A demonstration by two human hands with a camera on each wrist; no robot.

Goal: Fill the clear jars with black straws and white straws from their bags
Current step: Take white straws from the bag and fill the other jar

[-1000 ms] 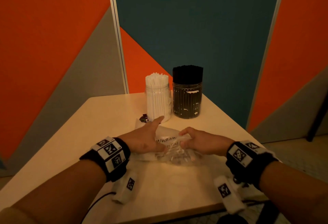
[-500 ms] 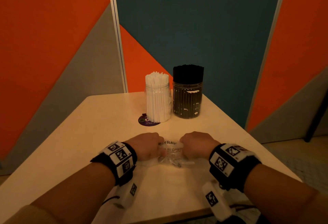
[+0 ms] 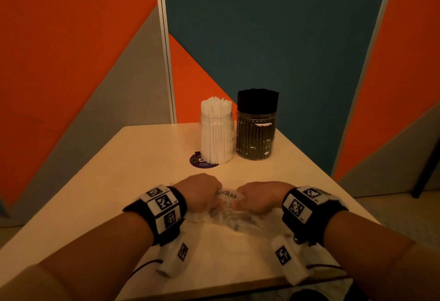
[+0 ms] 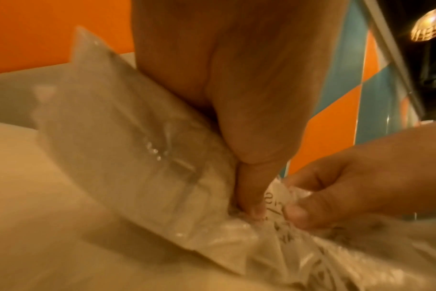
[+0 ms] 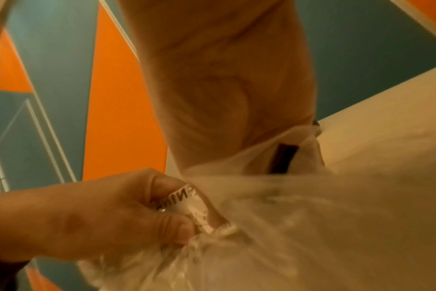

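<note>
Two clear jars stand at the table's far side: the white-straw jar (image 3: 216, 134) on the left, packed with white straws, and the black-straw jar (image 3: 256, 134) on the right, packed with black straws. Nearer me, a crumpled clear plastic bag (image 3: 227, 216) with a printed warning label lies on the table (image 3: 114, 196). My left hand (image 3: 214, 202) and right hand (image 3: 239, 202) each grip the bag with curled fingers, close together. In the left wrist view my left hand (image 4: 251, 202) pinches the bag (image 4: 137, 157) beside the right hand's fingers (image 4: 296, 214). In the right wrist view the bag (image 5: 311, 216) bunches under my right palm.
A round purple sticker (image 3: 198, 161) sits on the table beside the foot of the white-straw jar. Orange, grey and teal wall panels close in behind the table. The table narrows toward the jars, and its right edge (image 3: 333, 179) drops to the floor.
Both hands drew back toward me with the bag. The left hand went from lying flat on it to curled, and the bag is more bunched. The purple sticker came into view.
</note>
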